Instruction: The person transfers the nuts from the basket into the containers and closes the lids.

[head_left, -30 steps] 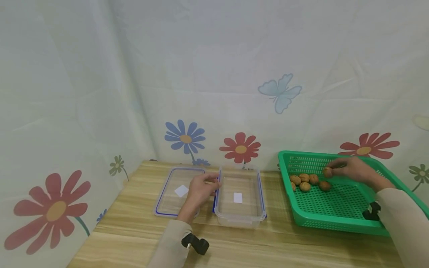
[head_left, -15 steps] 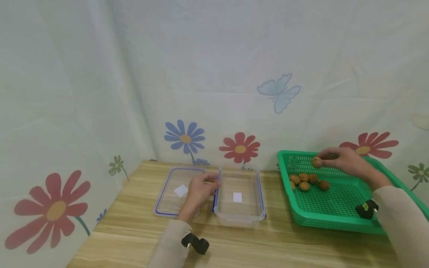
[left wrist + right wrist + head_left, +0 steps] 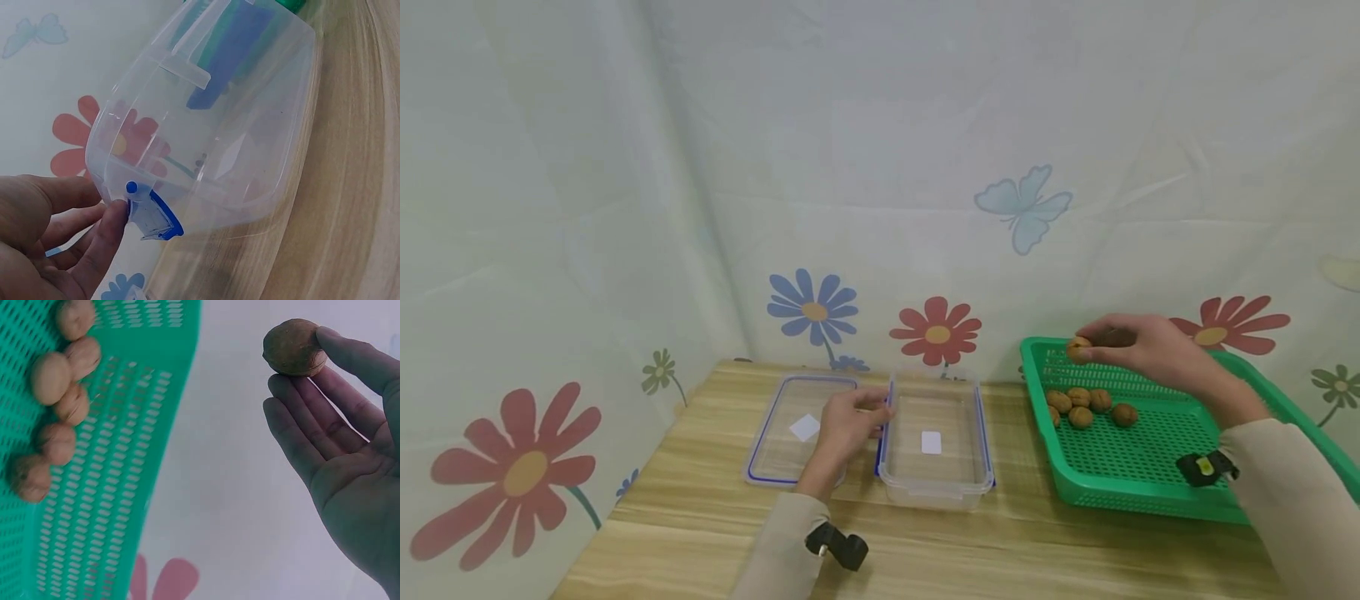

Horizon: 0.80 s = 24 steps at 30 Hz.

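Note:
My right hand (image 3: 1150, 350) pinches a walnut (image 3: 1078, 350) between thumb and fingertips, above the far left part of a green plastic basket (image 3: 1067, 475). In the right wrist view the same walnut (image 3: 294, 347) sits at the fingertips, with the palm bare. Several more walnuts (image 3: 1080, 417) lie at the basket's left end. My left hand (image 3: 850, 425) holds the left rim of a clear lidless food container (image 3: 936, 496). The left wrist view shows its thumb and fingers at the container's edge, beside a blue-edged latch (image 3: 155, 215). A white label shows inside the container.
A clear lid (image 3: 775, 446) with a blue seal and a white label lies left of the container, partly behind my left hand. All stand on a wood-grain table (image 3: 925, 550). A flower-print curtain (image 3: 850, 167) hangs close behind and to the left.
My right hand has lifted the walnut and carried it left and up within the basket's area. The left hand and the container have stayed put.

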### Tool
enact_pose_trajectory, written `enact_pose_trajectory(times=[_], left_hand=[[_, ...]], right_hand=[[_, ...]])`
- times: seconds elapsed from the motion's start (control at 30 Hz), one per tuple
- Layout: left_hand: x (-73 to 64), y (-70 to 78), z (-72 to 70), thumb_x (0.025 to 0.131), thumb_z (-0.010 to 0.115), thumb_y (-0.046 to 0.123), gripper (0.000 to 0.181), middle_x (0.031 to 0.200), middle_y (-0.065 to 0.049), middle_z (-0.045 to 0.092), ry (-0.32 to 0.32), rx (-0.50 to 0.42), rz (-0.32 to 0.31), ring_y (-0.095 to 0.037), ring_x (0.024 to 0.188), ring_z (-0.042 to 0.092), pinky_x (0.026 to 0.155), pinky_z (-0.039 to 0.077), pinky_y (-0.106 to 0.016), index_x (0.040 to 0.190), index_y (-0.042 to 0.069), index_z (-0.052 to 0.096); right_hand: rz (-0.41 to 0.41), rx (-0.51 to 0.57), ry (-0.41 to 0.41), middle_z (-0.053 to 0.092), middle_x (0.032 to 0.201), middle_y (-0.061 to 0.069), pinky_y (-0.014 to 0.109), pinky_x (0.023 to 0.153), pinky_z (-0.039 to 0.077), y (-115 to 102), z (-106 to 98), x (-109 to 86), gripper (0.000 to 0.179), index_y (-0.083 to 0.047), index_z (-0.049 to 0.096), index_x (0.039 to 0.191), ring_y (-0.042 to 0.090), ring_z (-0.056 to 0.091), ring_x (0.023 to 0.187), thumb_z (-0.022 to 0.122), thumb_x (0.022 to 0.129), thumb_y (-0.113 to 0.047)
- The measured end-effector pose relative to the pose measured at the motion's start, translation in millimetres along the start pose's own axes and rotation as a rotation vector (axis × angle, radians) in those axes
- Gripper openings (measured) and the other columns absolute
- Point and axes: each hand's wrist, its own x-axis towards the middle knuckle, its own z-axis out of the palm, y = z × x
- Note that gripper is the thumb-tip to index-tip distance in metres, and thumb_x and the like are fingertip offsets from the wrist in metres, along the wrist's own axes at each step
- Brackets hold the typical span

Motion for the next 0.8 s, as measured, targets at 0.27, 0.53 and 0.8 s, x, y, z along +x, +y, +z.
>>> enact_pose_trajectory(times=[0.27,0.53,0.8], left_hand=[[-1.1,1.6,0.4,0.095,0.077,-0.001,0.032,0.105,-0.016,0.075,0.0,-0.027,-0.007,-0.023,0.078,0.075,0.075,0.068,-0.038,0.127,-0.003,0.074],[-1.7,2.5,0.2,0.095,0.077,0.0,0.032,0.105,-0.015,0.074,0.0,-0.026,-0.013,-0.023,0.078,0.075,0.075,0.068,-0.037,0.126,-0.003,0.075],[-0.7,-0.7,0.0,0.095,0.076,0.0,0.032,0.106,-0.016,0.074,-0.004,-0.039,-0.001,-0.025,0.079,0.076,0.073,0.067,-0.035,0.126,-0.004,0.074]], right_hand=[[-0.053,0.041,0.028,0.076,0.12,0.0,0.019,0.088,0.056,-26.9,7.0,-2.8,0.033,-0.016,0.074,0.13,0.022,0.073,0.11,0.074,0.103,-0.033],[-0.099,0.096,0.068,0.076,0.122,0.003,0.018,0.089,0.056,-49.1,21.2,-5.3,0.033,-0.012,0.073,0.132,0.02,0.073,0.111,0.075,0.102,-0.027],[-0.155,0.235,0.085,0.075,0.121,0.004,0.02,0.089,0.059,-70.2,40.4,-5.3,0.029,-0.009,0.072,0.13,0.012,0.072,0.107,0.074,0.103,-0.019]])
